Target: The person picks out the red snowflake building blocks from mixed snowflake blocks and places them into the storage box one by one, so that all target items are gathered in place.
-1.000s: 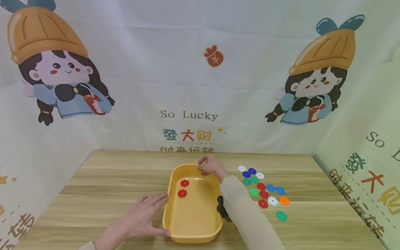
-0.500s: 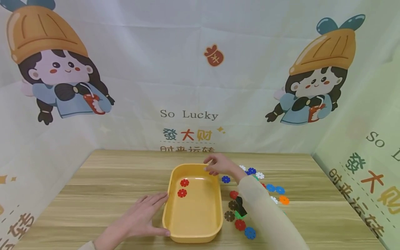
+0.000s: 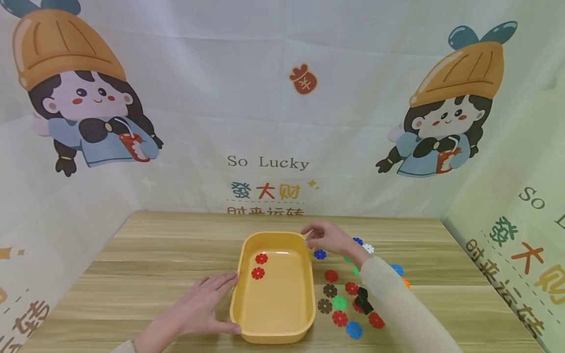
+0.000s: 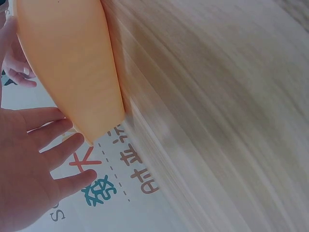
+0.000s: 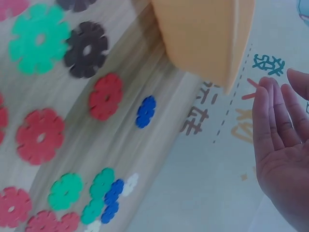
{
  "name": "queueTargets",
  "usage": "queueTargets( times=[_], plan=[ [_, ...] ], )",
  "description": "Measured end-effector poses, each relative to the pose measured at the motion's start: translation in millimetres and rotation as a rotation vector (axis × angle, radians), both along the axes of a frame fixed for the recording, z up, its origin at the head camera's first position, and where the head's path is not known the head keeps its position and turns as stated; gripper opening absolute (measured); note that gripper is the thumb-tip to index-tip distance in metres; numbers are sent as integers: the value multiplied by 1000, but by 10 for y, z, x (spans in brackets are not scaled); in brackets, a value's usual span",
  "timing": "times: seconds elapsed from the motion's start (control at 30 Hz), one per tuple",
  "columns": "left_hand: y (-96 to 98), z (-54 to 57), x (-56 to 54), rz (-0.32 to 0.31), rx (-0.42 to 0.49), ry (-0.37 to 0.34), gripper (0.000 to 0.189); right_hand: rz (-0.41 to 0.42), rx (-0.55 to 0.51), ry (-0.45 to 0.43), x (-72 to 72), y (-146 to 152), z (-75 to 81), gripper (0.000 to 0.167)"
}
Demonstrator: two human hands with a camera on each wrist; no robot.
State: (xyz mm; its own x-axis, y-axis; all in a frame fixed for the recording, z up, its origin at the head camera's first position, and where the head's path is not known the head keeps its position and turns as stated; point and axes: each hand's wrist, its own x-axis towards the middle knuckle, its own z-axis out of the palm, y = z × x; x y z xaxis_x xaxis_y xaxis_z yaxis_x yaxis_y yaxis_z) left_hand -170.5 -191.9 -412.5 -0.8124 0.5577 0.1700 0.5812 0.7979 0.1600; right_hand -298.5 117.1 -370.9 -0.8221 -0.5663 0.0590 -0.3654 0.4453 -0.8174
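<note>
A yellow plastic tray (image 3: 272,338) lies lengthwise before me, with two red notched plastic discs, one (image 3: 261,258) just beyond the other (image 3: 258,273), flat on its floor at the left. My left hand (image 3: 198,306) rests against the tray's left side, its fingers extended along the wall and its thumb at the near corner. The left wrist view has those fingers touching the tray's edge. Above the far right corner is my right hand (image 3: 330,239), loosely bent. In the right wrist view nothing shows between its fingers (image 5: 264,113) and thumb.
Right of the tray, several loose discs lie scattered on the wooden table (image 3: 167,255), among them a dark blue disc (image 3: 320,254), a brown disc (image 3: 324,306) and a light blue disc (image 3: 354,330). My right sleeve (image 3: 397,294) hides some. A printed cloth (image 3: 265,122) hangs behind.
My right hand has moved right, from over the tray's far end to its far right corner. More discs beside the tray have come into sight. The left hand stays put.
</note>
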Motion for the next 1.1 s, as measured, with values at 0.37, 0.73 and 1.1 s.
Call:
queueTargets(
  times=[0.37, 0.73, 1.1],
  plan=[
    [1, 4, -16, -5, 1, 5, 97, 10, 31, 63, 52, 319, -64, 26],
    [-1, 3, -8, 0, 3, -12, 97, 61, 76, 46, 140, 532, -305, 29],
    [-8, 0, 6, 5, 5, -24, 98, 15, 144, 25, 222, 578, -617, 40]
  ],
)
